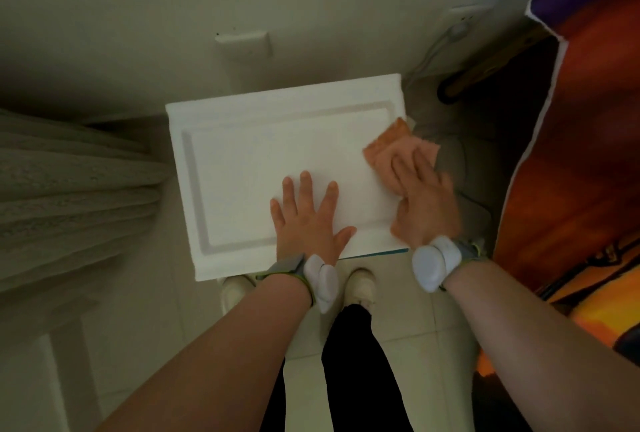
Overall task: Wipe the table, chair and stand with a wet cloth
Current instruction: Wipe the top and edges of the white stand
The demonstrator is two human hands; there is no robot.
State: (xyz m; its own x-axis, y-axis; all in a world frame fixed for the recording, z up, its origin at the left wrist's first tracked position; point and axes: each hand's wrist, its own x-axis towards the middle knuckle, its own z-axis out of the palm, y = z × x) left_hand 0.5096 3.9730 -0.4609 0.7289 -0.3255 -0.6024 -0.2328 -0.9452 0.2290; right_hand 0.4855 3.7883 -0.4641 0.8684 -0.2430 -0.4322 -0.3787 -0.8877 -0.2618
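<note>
A person wipes a white rectangular top (242,171) with a recessed panel (table or stand, it is hard to say). The right hand (424,203) presses flat-fingered on a peach-orange cloth (391,144) at the top's right edge. The left hand (306,220), fingers spread and holding nothing, braces the surface just beside it. The next stroke probably needs to carry the cloth leftward across the panel.

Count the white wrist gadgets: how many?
2. One on the left wrist, at the front edge of the stand; one on the right wrist, by its right corner.
</note>
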